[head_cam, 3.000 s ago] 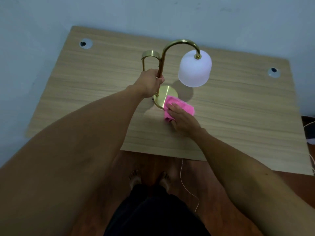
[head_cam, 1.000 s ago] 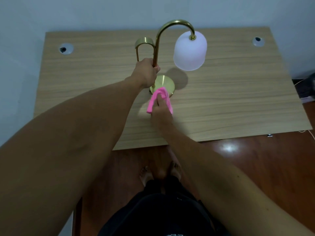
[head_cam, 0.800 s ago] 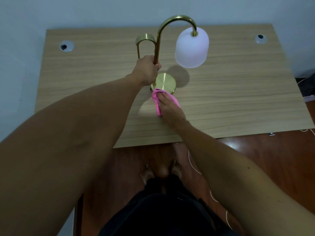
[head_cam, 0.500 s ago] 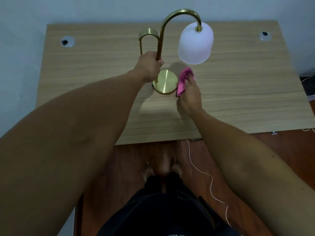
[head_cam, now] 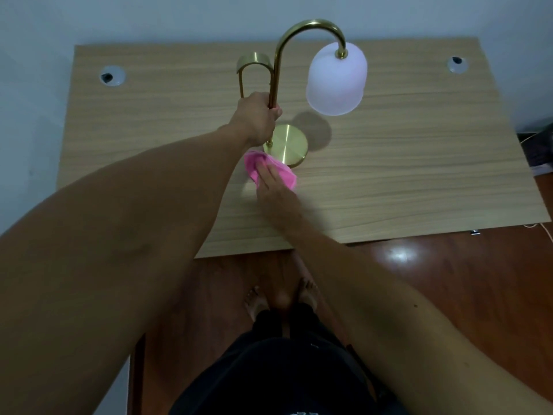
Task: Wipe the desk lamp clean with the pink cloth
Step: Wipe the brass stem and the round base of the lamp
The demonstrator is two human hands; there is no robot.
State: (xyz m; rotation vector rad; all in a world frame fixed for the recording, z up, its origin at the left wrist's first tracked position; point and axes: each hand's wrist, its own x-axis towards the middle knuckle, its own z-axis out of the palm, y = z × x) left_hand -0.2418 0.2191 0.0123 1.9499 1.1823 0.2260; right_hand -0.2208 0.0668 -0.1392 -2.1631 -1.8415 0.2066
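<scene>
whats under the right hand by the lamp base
The pink cloth lies under the right hand, fingers straight, on the desk at the near edge of the round brass base. Whether it overlaps that edge is covered.

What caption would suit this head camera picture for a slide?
Left hand steadies the lamp while right hand presses the pink cloth at its brass base.

No legible text, labels or numbers anywhere.

Cloth [head_cam: 270,170] on desk [head_cam: 419,163] — before lamp [head_cam: 285,142] base.
</scene>
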